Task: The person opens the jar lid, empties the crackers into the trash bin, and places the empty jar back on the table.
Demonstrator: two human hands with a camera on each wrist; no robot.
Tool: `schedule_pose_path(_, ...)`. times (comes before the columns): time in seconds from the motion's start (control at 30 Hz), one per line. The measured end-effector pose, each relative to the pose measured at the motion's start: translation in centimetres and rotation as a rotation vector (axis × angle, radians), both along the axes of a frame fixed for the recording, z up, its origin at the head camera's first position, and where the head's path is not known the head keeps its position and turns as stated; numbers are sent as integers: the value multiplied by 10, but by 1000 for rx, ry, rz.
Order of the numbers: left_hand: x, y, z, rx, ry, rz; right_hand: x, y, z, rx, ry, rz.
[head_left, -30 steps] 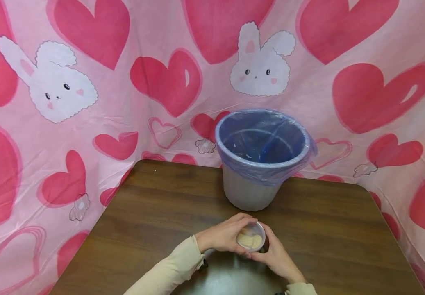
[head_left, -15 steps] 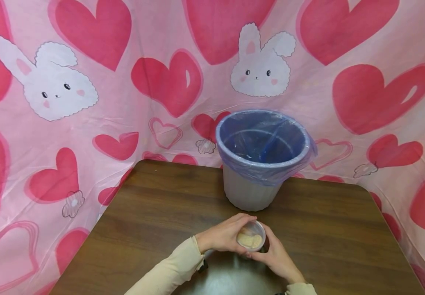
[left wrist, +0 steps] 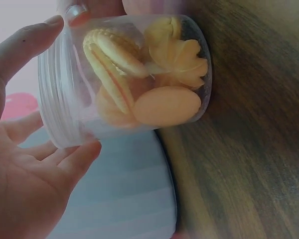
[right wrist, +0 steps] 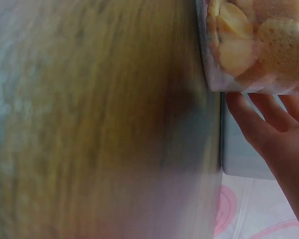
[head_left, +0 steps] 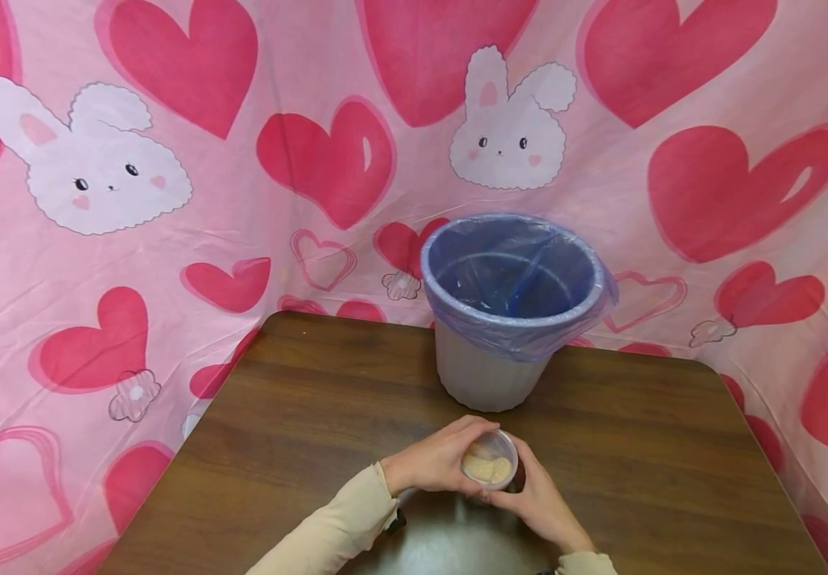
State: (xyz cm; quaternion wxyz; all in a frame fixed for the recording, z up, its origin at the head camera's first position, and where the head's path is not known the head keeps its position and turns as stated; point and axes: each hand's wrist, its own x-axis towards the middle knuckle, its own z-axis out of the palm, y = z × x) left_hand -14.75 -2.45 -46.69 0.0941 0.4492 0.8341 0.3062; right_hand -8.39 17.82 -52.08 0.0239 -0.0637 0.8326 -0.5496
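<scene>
We are seeing bright, even light in the head view, with soft glare pooling on the bench [head_left: 449, 543] just below the hands [head_left: 485, 483]. Both wrist views are blurring badly and washing out.

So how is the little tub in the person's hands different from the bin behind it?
The clear tub is small and see-through, filled with pale biscuits; the grey bin is far larger, opaque and lined with a blue bag. The tub is gripped by the left hand and right hand, while the bin stands untouched at the far edge of the table. The bin looks nearly empty. Both are round plastic containers.
</scene>
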Motion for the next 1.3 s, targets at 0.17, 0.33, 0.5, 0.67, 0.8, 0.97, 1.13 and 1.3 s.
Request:
schedule_pose_path(0.17,1,1,0,6,17,1,0,0,-1,1,-11,-3)
schedule_pose_path(0.33,2,0,-1,4,31,-3,1,0,-1,-23,-37,18)
schedule_pose_path(0.5,4,0,0,2,33,5,2,0,-1,-20,-43,19)
schedule_pose_path(0.67,6,1,0,-7,40,22,3,-1,-1,-18,-47,7)
schedule_pose_path(0.8,8,2,0,-9,58,35,3,-1,-1,-14,-40,3)
schedule_pose_path(0.97,11,3,2,-12,67,48,4,-1,-1,-19,-47,-10)
schedule_pose_path(1.13,13,2,2,-30,88,59,3,0,-3,-20,-23,-9)
schedule_pose_path(1.3,16,2,2,-46,89,80,3,0,-4,-27,-16,-5)
